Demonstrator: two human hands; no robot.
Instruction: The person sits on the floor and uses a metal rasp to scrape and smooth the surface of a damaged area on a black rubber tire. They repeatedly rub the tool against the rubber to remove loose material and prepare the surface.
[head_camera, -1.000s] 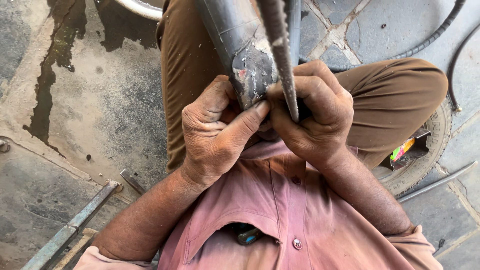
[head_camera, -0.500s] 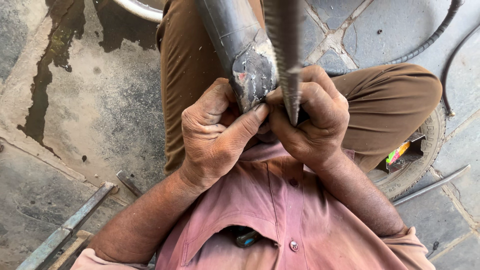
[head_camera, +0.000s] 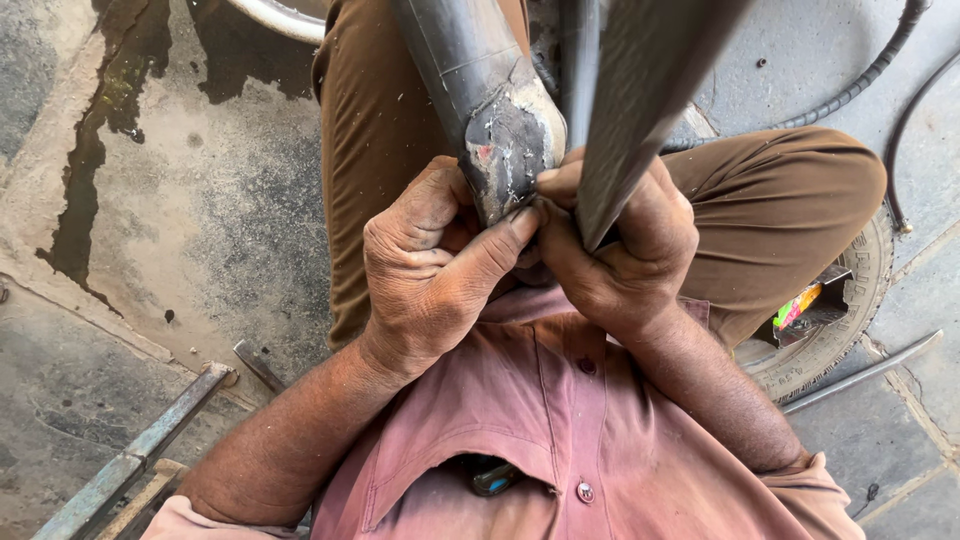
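We pinch the dark grey rubber tube's scuffed patched end (head_camera: 505, 150) between our left hand (head_camera: 430, 265) and right hand (head_camera: 615, 255); at twelve o'clock, the flat grey metal bar (head_camera: 640, 90) could slip and nick fingers

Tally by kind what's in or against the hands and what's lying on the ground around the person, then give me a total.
Hands: 2, left hand and right hand, both around the pipe end
Grey pipe: 1
Dark flat bar: 1
Tyre: 1
Black hoses: 2
Metal bars on the ground: 2
Total: 9
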